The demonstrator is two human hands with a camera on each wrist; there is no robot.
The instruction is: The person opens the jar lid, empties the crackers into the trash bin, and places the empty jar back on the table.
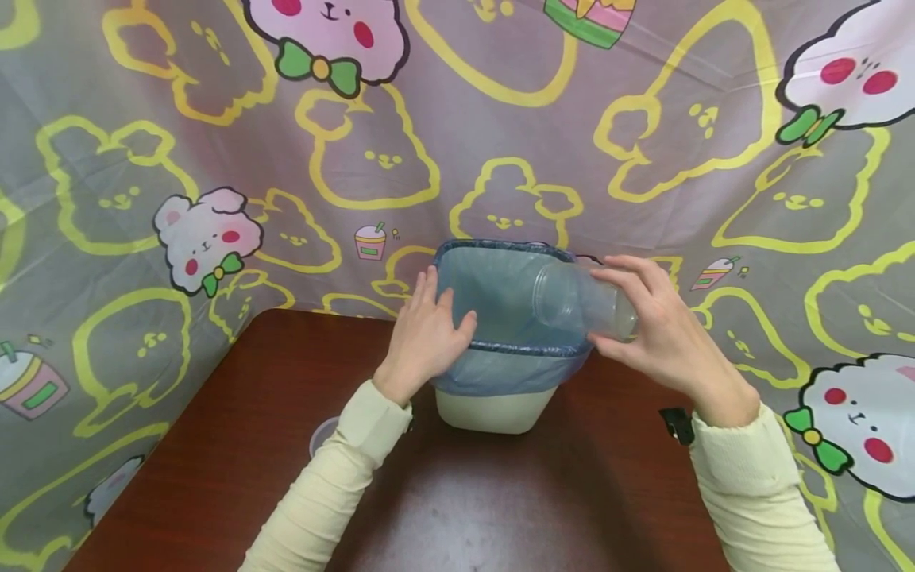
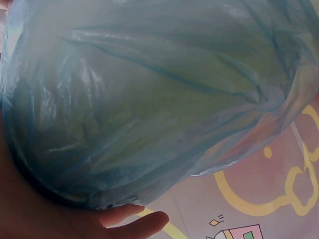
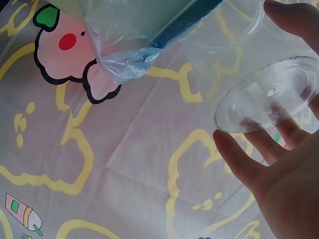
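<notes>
A pale trash bin (image 1: 493, 411) stands on the table, lined with a translucent blue plastic bag (image 1: 511, 372) folded over its rim. My right hand (image 1: 665, 330) grips a clear plastic cup (image 1: 604, 306) near its base. The cup lies on its side, its mouth pointing left over the bin's right rim. In the right wrist view, the round base of the cup (image 3: 269, 94) shows between thumb and fingers. My left hand (image 1: 426, 334) rests at the bin's left rim, fingers extended. The left wrist view is mostly filled by the bag (image 2: 149, 99), with fingertips (image 2: 149, 226) below it.
On the dark wooden table (image 1: 236, 445), a clear round plastic piece (image 1: 323, 435) is partly hidden by my left sleeve (image 1: 329, 485). Behind the table hangs a grey cloth (image 1: 286, 143) printed with cartoon animals. A dark strap (image 1: 677, 426) shows at my right wrist.
</notes>
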